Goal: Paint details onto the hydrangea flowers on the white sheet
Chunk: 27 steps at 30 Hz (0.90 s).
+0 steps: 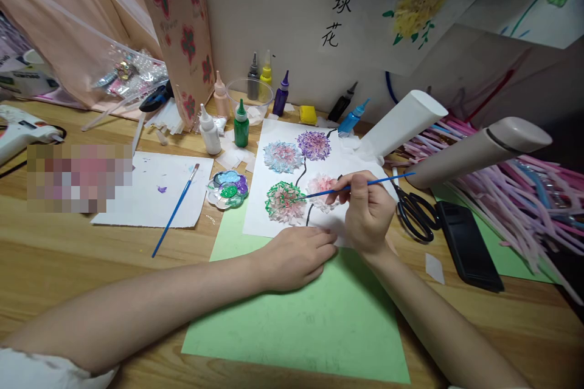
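My right hand [370, 209] grips a blue-handled paintbrush [365, 185], its tip at a ruffled pink paper flower with green-painted edges [285, 202]. Flat across the lower edge of the white sheet [254, 222] lies my left hand [298, 255], fingers stretched out. Also on that sheet are a light blue and pink flower [283, 155], a purple flower [314, 144] and a pale pink flower [322, 185] partly behind my right hand. Black stem lines run between them. Left of the sheet sits a flower-shaped palette [228, 189] with green, purple and blue paint.
Green paper [296, 322] lies under the sheet. A second paintbrush [176, 209] rests on a paint-spotted paper [123, 194]. Paint bottles, among them a green one [241, 124], stand behind. Scissors [417, 213], a phone [469, 246], a white bottle [479, 152] and pipe cleaners [515, 213] are at right.
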{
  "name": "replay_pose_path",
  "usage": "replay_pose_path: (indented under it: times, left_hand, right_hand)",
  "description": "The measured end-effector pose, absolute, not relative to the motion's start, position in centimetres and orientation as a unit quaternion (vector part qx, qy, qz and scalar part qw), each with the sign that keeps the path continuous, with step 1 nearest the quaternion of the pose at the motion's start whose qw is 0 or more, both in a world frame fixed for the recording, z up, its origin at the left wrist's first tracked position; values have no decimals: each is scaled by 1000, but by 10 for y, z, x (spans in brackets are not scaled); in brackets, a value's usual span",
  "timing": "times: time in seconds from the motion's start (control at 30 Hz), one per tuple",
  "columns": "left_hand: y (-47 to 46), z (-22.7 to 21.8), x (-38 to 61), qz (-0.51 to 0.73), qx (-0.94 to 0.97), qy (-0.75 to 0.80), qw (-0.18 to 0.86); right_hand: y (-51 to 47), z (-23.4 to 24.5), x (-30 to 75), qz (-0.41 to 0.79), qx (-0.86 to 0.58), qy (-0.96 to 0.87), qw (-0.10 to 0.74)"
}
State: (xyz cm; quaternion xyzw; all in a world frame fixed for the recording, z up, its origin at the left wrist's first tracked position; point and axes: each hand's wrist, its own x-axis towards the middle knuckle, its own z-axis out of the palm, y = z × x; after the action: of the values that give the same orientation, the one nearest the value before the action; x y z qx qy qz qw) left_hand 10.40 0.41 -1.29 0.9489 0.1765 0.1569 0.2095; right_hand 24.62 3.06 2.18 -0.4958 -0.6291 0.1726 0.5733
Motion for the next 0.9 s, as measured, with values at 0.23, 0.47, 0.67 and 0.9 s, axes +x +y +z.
replay_pose_path:
  times: [0.23,0.47,0.67,0.9]
  left_hand:
    - [4,-13,104,155,947,177,219]
    - [4,-14,105,148,947,184,217]
    - [4,-15,105,159,947,181,211]
    - [4,-14,105,154,947,182,214]
  right_hand:
    - [27,24,248,137,-492,-639,575]
    - [22,21,248,84,-448,-724,518]
    - [21,19,245,87,-431,-722,534]
    - [20,22,246,103,-449,-705,539]
